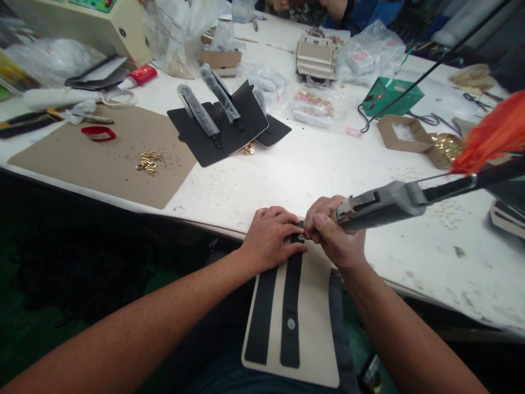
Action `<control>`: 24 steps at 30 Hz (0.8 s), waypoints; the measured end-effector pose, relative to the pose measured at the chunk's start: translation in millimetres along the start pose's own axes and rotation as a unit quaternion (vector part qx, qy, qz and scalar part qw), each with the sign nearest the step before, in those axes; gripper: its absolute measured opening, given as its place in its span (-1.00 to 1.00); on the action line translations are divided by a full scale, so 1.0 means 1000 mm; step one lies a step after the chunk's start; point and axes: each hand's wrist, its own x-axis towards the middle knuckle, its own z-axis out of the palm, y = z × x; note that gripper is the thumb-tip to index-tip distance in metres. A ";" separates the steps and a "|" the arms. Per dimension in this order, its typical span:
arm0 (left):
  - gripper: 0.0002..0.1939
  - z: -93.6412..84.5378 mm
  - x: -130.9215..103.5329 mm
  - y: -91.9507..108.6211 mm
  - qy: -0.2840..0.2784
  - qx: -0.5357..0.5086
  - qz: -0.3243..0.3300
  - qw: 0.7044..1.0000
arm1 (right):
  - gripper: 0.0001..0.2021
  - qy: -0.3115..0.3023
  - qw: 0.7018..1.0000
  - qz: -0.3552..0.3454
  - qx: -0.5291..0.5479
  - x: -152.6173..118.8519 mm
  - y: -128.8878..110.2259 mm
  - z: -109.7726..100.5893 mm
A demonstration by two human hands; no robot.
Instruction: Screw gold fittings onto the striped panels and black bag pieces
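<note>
A beige panel with dark strips on it rests tilted across my lap, its far end by the table edge. My left hand grips the far end of a black strap on this panel, its fingertips around a small metal fastener. Near the strap's lower end shows a round metal stud. Closed round the front of a grey electric screwdriver, my right hand brings its tip beside the left fingertips. The fingers hide the tip, so contact with the fastener is unclear.
Black panels with plastic-wrapped handles lie on the table. Gold chain links sit on a brown board at left. A green box and a tray of gold parts stand at right. Another person's arm is at the back.
</note>
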 end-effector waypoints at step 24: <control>-0.61 0.012 -0.024 0.016 0.126 0.083 -0.021 0.988 | -0.33 0.384 0.785 0.252 -0.416 -0.186 -0.038 -0.123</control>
